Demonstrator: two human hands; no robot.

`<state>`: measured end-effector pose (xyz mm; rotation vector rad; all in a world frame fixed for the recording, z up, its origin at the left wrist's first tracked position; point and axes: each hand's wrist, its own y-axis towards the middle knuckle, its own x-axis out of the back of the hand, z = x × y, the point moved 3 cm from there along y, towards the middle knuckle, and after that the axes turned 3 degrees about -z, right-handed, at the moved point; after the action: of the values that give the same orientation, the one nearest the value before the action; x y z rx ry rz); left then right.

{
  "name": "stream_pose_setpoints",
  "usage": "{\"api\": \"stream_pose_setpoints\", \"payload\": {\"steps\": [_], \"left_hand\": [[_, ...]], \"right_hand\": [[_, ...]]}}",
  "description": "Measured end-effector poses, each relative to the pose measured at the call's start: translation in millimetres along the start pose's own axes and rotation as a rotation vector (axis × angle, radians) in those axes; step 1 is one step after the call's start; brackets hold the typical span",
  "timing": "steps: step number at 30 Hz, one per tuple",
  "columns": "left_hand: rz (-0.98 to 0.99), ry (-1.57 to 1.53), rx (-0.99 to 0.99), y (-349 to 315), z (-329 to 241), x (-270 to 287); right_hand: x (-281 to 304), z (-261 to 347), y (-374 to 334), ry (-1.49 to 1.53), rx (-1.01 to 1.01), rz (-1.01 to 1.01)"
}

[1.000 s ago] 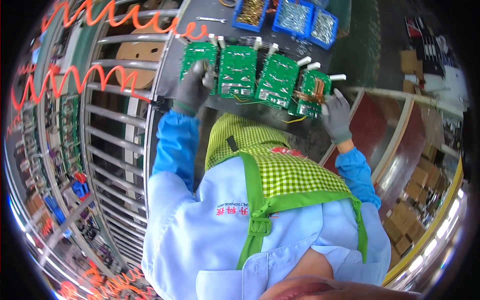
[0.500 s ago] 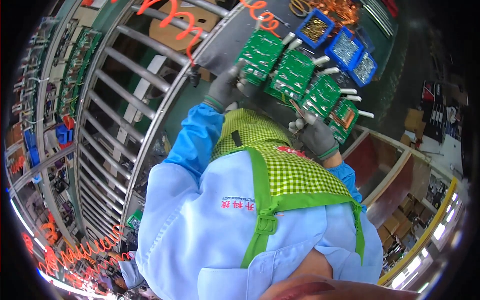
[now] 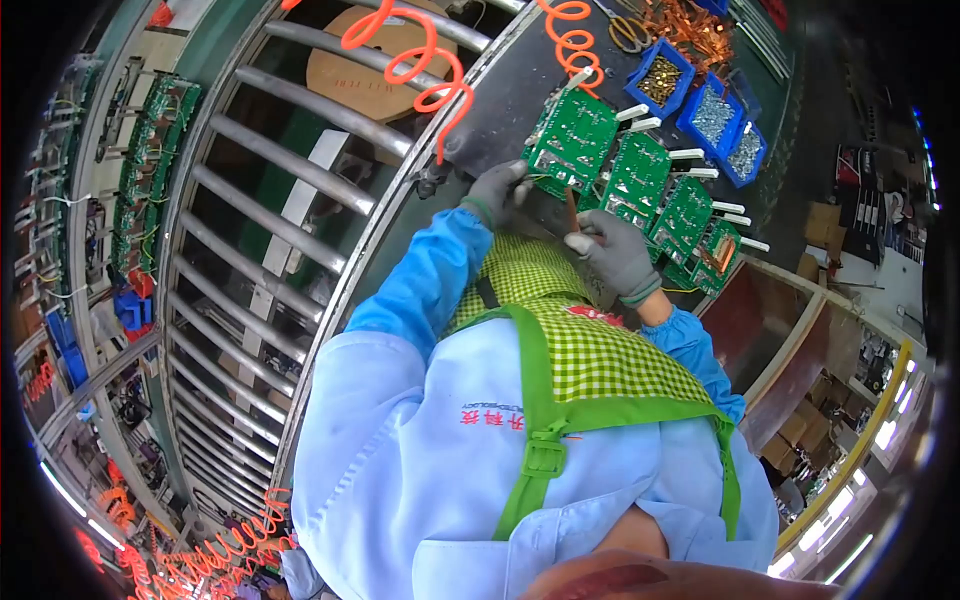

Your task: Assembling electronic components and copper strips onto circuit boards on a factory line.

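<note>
Several green circuit boards with white posts lie in a slanting row on the dark bench, partly overlapping. In a grey glove, my left hand is at the near left corner of the leftmost board. Its fingers are curled, and what they pinch, if anything, is too small to make out. A thin yellow-green wire shows beside those fingertips. My right hand, gloved in grey too, grips a narrow copper-coloured strip that points up toward the same board. Another copper-coloured piece rests on the rightmost board.
Blue bins of small metal parts stand beyond the boards, near a heap of copper-coloured pieces and scissors. An orange coiled hose hangs at the bench's left side. Along the left runs a metal roller conveyor.
My right hand has moved left and raised the copper-coloured strip toward the leftmost board. My left hand stays by that board's corner. The whole view has shifted slightly.
</note>
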<state>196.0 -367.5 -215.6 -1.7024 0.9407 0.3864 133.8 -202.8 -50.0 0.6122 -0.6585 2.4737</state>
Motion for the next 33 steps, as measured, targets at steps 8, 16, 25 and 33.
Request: {"api": "stream_pose_setpoints", "payload": {"steps": [8,16,25,33], "left_hand": [[-0.095,-0.254,0.219,27.9,14.3,-7.2],[-0.124,-0.23,0.129,26.4,23.6,-15.4],[-0.079,-0.178,-0.042,18.3,24.6,-15.1],[0.195,-0.242,0.042,17.2,17.0,2.4]], "right_hand": [[-16.7,0.8,20.7,-0.527,0.319,-0.154],[-23.8,-4.3,35.4,-0.729,0.305,-0.08],[-24.5,3.7,41.1,-0.838,0.346,-0.065],[-32.4,8.9,45.7,-0.969,0.307,0.042]]}}
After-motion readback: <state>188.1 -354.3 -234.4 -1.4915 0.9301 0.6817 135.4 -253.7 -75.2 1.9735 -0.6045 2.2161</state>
